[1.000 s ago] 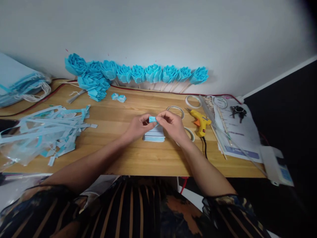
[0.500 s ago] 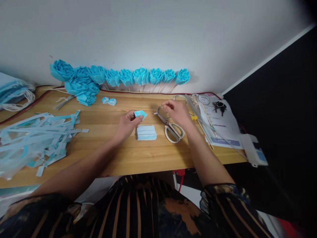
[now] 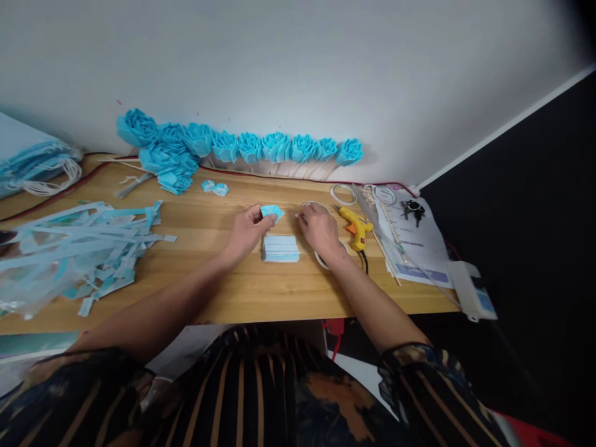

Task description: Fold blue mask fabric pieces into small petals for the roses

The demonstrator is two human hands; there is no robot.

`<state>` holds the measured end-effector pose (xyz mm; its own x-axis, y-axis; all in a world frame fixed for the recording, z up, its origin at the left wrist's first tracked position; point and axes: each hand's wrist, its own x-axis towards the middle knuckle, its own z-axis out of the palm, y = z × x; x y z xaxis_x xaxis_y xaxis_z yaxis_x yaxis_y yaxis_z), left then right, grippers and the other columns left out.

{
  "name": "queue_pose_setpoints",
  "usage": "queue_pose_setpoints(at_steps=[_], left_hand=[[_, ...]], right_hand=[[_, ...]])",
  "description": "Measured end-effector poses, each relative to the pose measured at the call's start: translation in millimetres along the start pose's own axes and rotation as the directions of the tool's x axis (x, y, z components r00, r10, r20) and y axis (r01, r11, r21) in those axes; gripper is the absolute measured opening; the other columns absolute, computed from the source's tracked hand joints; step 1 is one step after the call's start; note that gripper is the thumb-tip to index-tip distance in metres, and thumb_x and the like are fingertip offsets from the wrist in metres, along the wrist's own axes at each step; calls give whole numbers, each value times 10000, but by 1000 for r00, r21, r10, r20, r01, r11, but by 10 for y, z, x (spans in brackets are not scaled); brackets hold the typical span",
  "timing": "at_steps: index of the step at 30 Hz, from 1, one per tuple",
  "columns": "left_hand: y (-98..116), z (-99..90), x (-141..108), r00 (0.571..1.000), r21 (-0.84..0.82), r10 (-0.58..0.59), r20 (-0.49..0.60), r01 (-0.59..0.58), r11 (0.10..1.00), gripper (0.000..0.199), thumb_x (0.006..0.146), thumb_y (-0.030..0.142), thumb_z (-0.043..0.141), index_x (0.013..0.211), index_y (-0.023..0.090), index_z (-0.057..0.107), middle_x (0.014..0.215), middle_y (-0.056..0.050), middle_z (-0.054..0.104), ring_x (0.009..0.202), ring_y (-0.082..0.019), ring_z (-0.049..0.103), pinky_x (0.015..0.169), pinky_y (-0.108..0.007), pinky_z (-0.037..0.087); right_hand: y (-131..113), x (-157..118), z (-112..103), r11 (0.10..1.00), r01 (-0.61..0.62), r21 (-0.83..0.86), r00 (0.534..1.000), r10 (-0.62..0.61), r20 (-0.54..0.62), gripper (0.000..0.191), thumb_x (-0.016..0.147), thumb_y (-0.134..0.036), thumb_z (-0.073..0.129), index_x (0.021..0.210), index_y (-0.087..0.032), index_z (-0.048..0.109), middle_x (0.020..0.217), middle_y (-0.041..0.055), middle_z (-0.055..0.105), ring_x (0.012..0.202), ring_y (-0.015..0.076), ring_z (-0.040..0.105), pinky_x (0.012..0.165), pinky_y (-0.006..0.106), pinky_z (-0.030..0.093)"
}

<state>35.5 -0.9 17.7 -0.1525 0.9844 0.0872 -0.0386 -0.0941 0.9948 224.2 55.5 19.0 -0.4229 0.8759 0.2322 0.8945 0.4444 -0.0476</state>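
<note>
Pinched between the thumb and fingers of my left hand (image 3: 246, 232) is a small folded piece of light blue mask fabric (image 3: 272, 213). Just below it lies a stack of pleated blue-and-white pieces (image 3: 281, 249). My right hand (image 3: 318, 228) is closed at the left edge of a tape roll (image 3: 321, 205), whose small white loose end pokes out by the fingertips. Under that hand and wrist lie scissors, mostly hidden, with part of a white handle (image 3: 322, 261) showing. Two small folded pieces (image 3: 215, 187) rest further back.
Blue fabric roses (image 3: 250, 148) on sticks lean along the wall. Cut strips (image 3: 107, 242) are heaped at left, near stacked masks (image 3: 35, 164). At right are a yellow glue gun (image 3: 357, 230), another tape roll (image 3: 343, 194), keys (image 3: 413, 210), papers (image 3: 421, 242) and a white box (image 3: 472, 288).
My right hand has moved down and left onto the tape roll, covering most of the scissors and uncovering the glue gun. My left hand still holds the folded piece. The view has shifted slightly.
</note>
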Motion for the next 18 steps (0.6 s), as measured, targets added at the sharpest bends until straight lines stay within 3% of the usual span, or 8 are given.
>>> queue_pose_setpoints(at_steps=[6, 12, 18], left_hand=[[-18, -5, 8, 1000, -2, -19, -11, 19, 1000, 228, 726, 344, 687, 644, 184, 547, 586, 31, 551, 558, -100, 502, 544, -238, 390], [-31, -6, 8, 1000, -7, -18, -13, 18, 1000, 239, 727, 347, 704, 650, 183, 547, 593, 30, 552, 554, -98, 496, 535, -233, 392], [17, 11, -12, 999, -24, -35, 3, 35, 999, 189, 726, 327, 705, 684, 175, 600, 630, 19, 574, 577, -103, 511, 537, -232, 411]], right_hand=[[38, -44, 73, 999, 35, 11, 999, -34, -40, 222, 961, -191, 496, 1104, -142, 658, 1118, 153, 679, 1051, 291, 571, 808, 356, 379], [35, -10, 64, 1000, 28, 8, 999, -28, -39, 253, 975, -185, 445, 1007, -142, 692, 1045, 152, 695, 974, 275, 589, 769, 348, 381], [141, 32, 133, 952, -12, 307, 993, 47, -108, 208, 924, -200, 501, 929, -161, 706, 948, 110, 723, 880, 234, 617, 786, 329, 421]])
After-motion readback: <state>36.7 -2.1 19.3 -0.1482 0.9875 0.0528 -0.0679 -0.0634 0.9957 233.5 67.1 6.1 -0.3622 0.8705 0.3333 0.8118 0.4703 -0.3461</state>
